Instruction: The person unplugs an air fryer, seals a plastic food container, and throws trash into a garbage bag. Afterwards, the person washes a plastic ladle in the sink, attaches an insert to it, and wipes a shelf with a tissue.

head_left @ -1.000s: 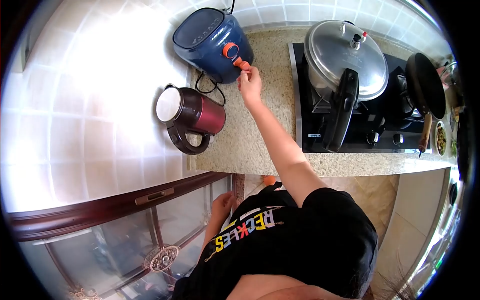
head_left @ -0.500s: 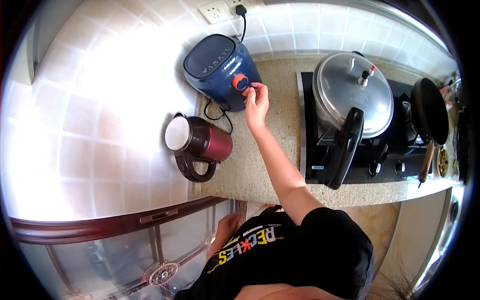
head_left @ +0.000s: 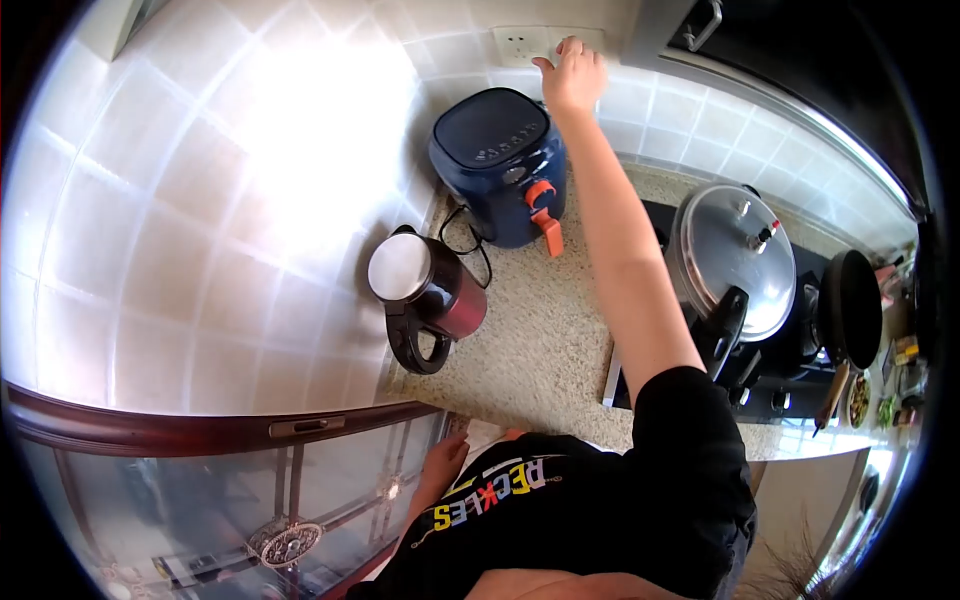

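My right hand (head_left: 574, 75) is at the wall socket panel (head_left: 518, 44), above and behind the blue air fryer (head_left: 492, 125). Its fingers are curled over the right part of the panel, with the thumb out to the left; what they grip is hidden. The fryer has an orange dial (head_left: 540, 193) and an orange handle (head_left: 549, 233). Low beside my body, my left hand (head_left: 445, 460) hangs loosely open, with nothing visible in it. A dark red kettle (head_left: 460, 305) with a black handle stands upright in front of the fryer.
To the right, a silver pressure cooker (head_left: 735, 262) and a black frying pan (head_left: 851, 310) rest on the black gas stove (head_left: 765, 375). A small dish of food (head_left: 858, 400) is beyond them. A glass-fronted cabinet (head_left: 190, 510) is at the lower left. A dark cupboard (head_left: 790, 60) hangs above.
My right hand has left the fryer's orange handle and moved up to the wall socket, where a black plug showed earlier. The view has shifted, showing more of the wall and the cupboard.
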Action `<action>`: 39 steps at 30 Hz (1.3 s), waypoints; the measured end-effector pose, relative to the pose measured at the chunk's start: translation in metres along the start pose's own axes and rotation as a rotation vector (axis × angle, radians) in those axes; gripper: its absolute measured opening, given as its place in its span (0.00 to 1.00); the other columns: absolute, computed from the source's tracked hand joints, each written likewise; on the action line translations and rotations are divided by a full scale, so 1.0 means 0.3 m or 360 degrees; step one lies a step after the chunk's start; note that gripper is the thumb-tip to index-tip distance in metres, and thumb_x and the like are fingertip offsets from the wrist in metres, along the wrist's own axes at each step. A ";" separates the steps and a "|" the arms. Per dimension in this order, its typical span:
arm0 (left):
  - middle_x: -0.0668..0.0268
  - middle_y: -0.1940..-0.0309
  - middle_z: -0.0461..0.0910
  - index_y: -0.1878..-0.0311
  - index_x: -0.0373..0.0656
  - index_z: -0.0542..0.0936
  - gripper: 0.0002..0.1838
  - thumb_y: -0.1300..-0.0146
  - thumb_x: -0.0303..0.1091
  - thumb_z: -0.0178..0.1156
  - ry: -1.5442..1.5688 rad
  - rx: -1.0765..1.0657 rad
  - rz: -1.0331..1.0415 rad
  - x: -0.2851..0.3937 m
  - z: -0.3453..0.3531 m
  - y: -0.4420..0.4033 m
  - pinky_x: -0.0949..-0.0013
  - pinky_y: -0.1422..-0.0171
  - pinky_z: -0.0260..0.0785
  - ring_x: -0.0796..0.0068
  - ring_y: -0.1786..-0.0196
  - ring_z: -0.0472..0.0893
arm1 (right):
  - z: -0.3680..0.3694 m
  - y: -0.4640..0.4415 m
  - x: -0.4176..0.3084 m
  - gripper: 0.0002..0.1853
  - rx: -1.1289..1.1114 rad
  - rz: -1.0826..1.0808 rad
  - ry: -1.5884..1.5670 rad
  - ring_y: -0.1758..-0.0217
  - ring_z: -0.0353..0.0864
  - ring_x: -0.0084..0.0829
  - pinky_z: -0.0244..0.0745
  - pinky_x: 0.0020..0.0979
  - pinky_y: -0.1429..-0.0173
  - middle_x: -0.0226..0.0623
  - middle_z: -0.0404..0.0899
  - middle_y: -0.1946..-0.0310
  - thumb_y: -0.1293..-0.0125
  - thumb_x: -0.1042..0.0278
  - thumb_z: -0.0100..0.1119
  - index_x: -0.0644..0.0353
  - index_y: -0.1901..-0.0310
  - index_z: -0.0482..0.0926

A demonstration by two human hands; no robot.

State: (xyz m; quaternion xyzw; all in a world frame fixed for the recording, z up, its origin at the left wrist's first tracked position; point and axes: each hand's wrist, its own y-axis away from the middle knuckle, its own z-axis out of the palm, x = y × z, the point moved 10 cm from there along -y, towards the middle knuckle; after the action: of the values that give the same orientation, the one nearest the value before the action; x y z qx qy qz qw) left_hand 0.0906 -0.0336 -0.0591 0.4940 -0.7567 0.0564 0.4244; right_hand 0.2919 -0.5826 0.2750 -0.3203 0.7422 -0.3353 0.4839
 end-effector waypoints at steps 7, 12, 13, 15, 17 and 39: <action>0.53 0.60 0.79 0.53 0.38 0.77 0.15 0.42 0.34 0.58 0.0085 0.0117 -0.0139 -0.029 -0.058 0.009 0.67 0.56 0.73 0.59 0.59 0.81 | 0.164 -0.127 -0.045 0.16 -0.0349 -0.0151 0.0585 0.60 0.78 0.34 0.71 0.35 0.63 0.33 0.80 0.69 0.57 0.53 0.67 0.52 0.69 0.78; 0.52 0.61 0.79 0.54 0.39 0.77 0.14 0.42 0.34 0.58 0.0104 0.0086 -0.0097 -0.056 -0.048 -0.009 0.67 0.57 0.73 0.59 0.59 0.81 | 0.175 -0.139 -0.039 0.13 -0.0384 -0.0233 0.0548 0.62 0.79 0.36 0.72 0.36 0.61 0.34 0.80 0.73 0.55 0.55 0.66 0.52 0.70 0.78; 0.52 0.62 0.79 0.55 0.39 0.78 0.14 0.42 0.35 0.58 0.0062 0.0089 -0.0051 -0.037 -0.053 -0.021 0.67 0.57 0.73 0.59 0.60 0.81 | 0.182 -0.135 -0.033 0.13 -0.0391 -0.0233 0.0556 0.62 0.79 0.36 0.72 0.36 0.61 0.34 0.80 0.73 0.55 0.55 0.66 0.52 0.70 0.78; 0.53 0.61 0.79 0.55 0.39 0.78 0.14 0.42 0.35 0.58 -0.0035 0.0110 0.0042 -0.029 -0.054 -0.031 0.67 0.59 0.74 0.60 0.61 0.81 | 0.212 -0.119 -0.012 0.16 -0.0480 -0.0150 0.0518 0.64 0.80 0.39 0.73 0.39 0.64 0.37 0.81 0.71 0.46 0.49 0.59 0.54 0.69 0.76; 0.53 0.61 0.79 0.55 0.39 0.78 0.14 0.42 0.35 0.58 0.0046 0.0110 -0.0002 -0.059 -0.035 -0.030 0.67 0.59 0.74 0.60 0.61 0.81 | 0.229 -0.090 0.016 0.15 -0.0517 -0.0083 0.0374 0.64 0.80 0.41 0.73 0.40 0.64 0.38 0.81 0.71 0.45 0.49 0.58 0.54 0.69 0.76; 0.54 0.64 0.80 0.53 0.40 0.78 0.15 0.42 0.35 0.58 0.0103 -0.0020 -0.0179 -0.036 -0.011 -0.010 0.68 0.59 0.74 0.62 0.62 0.81 | 0.544 0.226 0.130 0.22 -0.2139 -0.0168 0.0217 0.77 0.81 0.38 0.77 0.32 0.77 0.51 0.78 0.59 0.49 0.87 0.44 0.64 0.51 0.75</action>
State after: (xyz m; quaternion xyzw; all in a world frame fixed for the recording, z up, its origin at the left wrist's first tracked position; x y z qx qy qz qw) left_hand 0.0965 -0.0259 -0.0654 0.5311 -0.7140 0.0435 0.4541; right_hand 0.4213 -0.6058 0.1503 -0.5655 0.8016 0.1566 0.1148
